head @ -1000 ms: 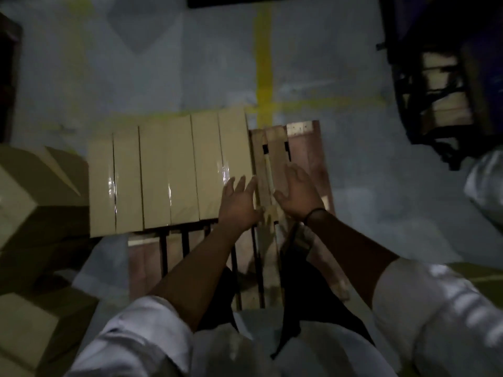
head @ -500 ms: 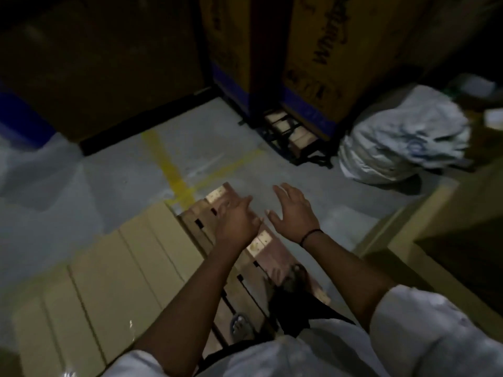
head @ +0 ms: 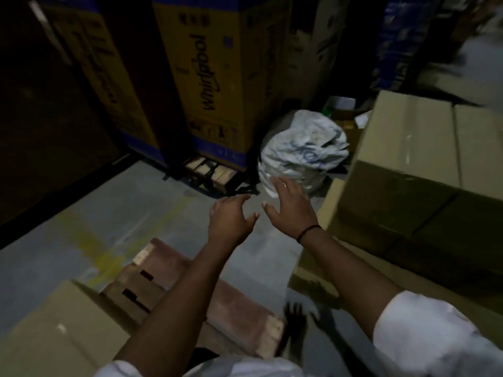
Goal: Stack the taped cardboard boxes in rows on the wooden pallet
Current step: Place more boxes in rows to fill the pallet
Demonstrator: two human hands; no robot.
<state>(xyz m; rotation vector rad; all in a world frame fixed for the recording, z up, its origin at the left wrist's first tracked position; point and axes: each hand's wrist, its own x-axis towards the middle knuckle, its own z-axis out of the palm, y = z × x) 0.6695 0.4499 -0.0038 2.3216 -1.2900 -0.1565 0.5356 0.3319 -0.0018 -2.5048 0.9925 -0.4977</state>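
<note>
Fingers (head: 280, 185) just left of cardboard box (head: 424, 164)

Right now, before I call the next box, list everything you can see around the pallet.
pallet: one, reddish-brown wood, bottom centre
stacked boxes: count blurred, tan, lower left on the pallet
spare boxes: pile, count unclear, tan, right side
tall cartons: at least two, yellow with blue bands, at the back
sack: one, white with blue marks, between cartons and spare boxes
floor lines: yellow, left of the pallet
wristband: one, black, right wrist
left grip: bare hand, open, holds nothing
right grip: bare hand, open, holds nothing
</note>
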